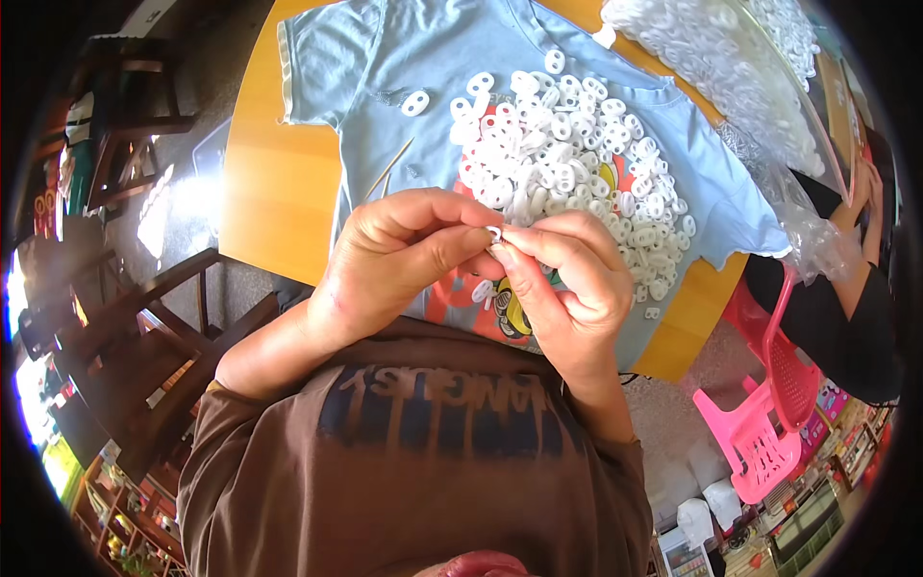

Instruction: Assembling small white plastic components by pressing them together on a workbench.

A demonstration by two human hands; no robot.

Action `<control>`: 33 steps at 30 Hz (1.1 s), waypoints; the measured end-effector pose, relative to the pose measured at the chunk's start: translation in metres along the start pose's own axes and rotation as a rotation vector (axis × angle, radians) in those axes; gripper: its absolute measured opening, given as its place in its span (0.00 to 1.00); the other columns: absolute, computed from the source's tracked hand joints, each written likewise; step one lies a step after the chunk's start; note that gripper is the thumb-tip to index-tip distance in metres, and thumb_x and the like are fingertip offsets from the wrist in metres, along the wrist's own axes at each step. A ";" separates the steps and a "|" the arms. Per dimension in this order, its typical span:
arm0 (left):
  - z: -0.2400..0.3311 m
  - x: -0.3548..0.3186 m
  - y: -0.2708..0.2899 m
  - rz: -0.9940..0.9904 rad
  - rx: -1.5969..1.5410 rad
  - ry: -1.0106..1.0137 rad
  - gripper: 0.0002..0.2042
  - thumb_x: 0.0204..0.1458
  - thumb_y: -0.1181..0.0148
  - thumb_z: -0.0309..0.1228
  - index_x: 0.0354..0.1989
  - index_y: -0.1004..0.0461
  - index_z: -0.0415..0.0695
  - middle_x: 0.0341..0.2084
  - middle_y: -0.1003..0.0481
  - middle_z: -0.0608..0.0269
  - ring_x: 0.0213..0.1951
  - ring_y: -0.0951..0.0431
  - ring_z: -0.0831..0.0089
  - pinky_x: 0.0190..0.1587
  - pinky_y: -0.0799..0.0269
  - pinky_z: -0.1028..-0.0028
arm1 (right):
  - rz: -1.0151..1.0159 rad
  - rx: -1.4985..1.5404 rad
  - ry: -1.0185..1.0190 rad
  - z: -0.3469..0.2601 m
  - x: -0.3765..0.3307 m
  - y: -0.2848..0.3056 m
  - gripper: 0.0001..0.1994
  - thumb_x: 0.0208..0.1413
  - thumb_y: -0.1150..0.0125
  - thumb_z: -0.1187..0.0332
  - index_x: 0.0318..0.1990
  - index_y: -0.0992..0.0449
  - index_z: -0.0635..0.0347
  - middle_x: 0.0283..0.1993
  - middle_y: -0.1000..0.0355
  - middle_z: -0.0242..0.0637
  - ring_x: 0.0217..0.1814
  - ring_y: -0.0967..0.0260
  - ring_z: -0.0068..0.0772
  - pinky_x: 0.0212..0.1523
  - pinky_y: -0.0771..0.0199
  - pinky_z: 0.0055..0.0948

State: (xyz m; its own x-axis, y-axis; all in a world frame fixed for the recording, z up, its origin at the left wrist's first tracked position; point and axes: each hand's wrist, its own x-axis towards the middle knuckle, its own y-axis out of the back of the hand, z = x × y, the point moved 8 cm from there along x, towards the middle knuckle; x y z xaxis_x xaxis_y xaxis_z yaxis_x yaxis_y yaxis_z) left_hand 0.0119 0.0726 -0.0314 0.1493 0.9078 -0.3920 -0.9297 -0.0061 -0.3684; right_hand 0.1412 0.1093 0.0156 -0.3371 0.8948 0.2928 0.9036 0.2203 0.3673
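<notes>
My left hand (409, 252) and my right hand (575, 284) meet fingertip to fingertip over a light blue T-shirt (361, 58). Pinched between both thumbs and forefingers is a small white plastic piece (495, 234), mostly hidden by the fingers. Just beyond my hands lies a heap of white oval plastic pieces (524, 144), each with two holes. One loose oval piece (415, 103) sits apart to the left of the heap. Near my left knuckles, a thin pointed stick (392, 169) rests on the shirt.
The shirt covers much of a yellow wooden table (274, 183). At the far right, a large clear plastic bag (716, 72) holds many translucent white pieces. Another person's arm (859, 231) shows beyond it. A pink plastic chair (760, 433) stands right; dark wooden chairs (183, 317) are left.
</notes>
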 end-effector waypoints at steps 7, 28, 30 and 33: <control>-0.008 -0.001 0.006 0.046 -0.115 0.062 0.06 0.52 0.47 0.20 0.38 0.29 0.35 0.31 0.26 0.56 0.29 0.23 0.71 0.34 0.26 0.75 | -0.062 -0.031 0.025 -0.002 0.002 -0.004 0.10 0.37 0.34 0.78 0.31 0.24 0.59 0.25 0.31 0.30 0.25 0.35 0.30 0.28 0.37 0.26; 0.014 -0.026 0.051 0.196 -0.215 -0.145 0.07 0.51 0.45 0.26 0.37 0.30 0.37 0.30 0.26 0.55 0.24 0.26 0.73 0.31 0.30 0.78 | -0.159 -0.632 0.460 -0.012 0.079 -0.087 0.01 0.36 0.45 0.74 0.20 0.30 0.59 0.25 0.36 0.34 0.30 0.37 0.36 0.33 0.37 0.33; 0.014 -0.028 0.057 0.207 -0.218 -0.157 0.07 0.51 0.45 0.26 0.37 0.30 0.37 0.30 0.26 0.55 0.24 0.27 0.73 0.30 0.31 0.78 | -0.240 -0.663 0.474 -0.008 0.079 -0.095 0.01 0.36 0.45 0.74 0.19 0.30 0.59 0.24 0.36 0.34 0.31 0.37 0.36 0.33 0.37 0.33; 0.012 -0.029 0.062 0.214 -0.228 -0.163 0.07 0.52 0.45 0.26 0.37 0.30 0.37 0.30 0.26 0.56 0.23 0.27 0.74 0.29 0.31 0.78 | -0.259 -0.660 0.466 -0.004 0.080 -0.097 0.02 0.37 0.45 0.74 0.19 0.30 0.58 0.24 0.35 0.33 0.32 0.36 0.35 0.33 0.37 0.33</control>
State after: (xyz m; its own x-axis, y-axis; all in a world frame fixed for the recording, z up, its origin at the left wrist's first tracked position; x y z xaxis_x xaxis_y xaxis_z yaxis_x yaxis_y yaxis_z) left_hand -0.0538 0.0508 -0.0328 -0.1133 0.9307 -0.3478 -0.8324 -0.2801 -0.4782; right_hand 0.0257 0.1578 0.0074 -0.7173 0.5642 0.4090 0.4921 -0.0055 0.8705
